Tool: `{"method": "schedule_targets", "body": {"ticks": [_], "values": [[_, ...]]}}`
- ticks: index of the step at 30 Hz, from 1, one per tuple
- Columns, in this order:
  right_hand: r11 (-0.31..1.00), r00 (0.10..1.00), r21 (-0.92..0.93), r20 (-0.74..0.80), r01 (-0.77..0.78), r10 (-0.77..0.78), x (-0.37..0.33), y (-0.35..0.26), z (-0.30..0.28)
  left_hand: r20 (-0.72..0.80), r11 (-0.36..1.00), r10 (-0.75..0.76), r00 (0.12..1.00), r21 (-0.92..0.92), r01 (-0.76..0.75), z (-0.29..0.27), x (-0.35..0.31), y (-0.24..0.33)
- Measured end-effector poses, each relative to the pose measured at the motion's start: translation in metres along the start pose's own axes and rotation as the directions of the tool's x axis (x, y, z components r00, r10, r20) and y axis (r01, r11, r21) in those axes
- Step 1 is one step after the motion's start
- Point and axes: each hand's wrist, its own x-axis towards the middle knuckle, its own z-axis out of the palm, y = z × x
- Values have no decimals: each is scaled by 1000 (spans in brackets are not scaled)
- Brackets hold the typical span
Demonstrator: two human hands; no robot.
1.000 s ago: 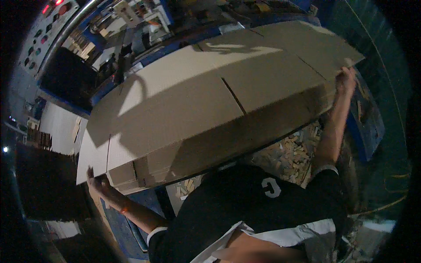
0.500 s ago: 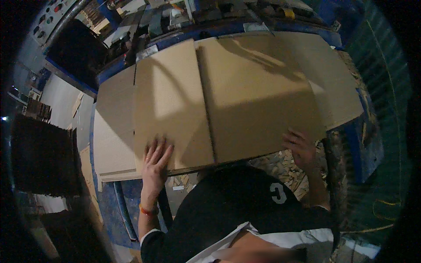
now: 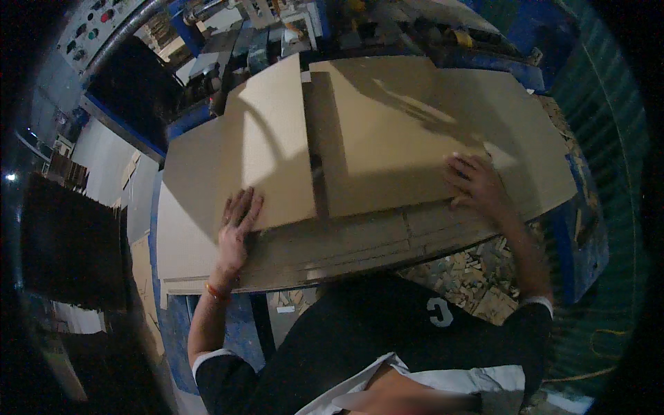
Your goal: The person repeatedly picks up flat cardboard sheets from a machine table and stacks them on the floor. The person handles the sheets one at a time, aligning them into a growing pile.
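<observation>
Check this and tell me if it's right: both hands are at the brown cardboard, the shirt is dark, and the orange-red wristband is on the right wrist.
Not quite: the orange-red wristband is on the left wrist, not the right, as the head view shows. The rest stands: the left hand and right hand are at the brown cardboard, and the shirt is dark.

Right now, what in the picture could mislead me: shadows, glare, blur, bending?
Head view: shadows cut across the cardboard, beside a bright patch on its left flap; head view: the left hand and right hand look slightly soft; head view: a small lamp glares at far left, the corners go black, and the cardboard's near edge looks bowed, likely by the lens.
</observation>
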Motion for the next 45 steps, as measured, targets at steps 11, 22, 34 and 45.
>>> {"method": "schedule_targets", "body": {"ticks": [11,22,34,45], "values": [[906,906,-53,32,-419,421,129,90,59,-252,990,46,967,141,-11,43,140,-76],[663,665,56,62,-747,744,196,84,78,-236,927,-9,972,362,97,22,138,-18],[-23,-154,242,-537,-970,830,-76,70,21,-727,0,-647,231,303,953,9,-142,-117],[535,-449,832,-427,145,785,-115,121,30,-549,486,-788,278,-279,828,-17,-145,-101]]}}
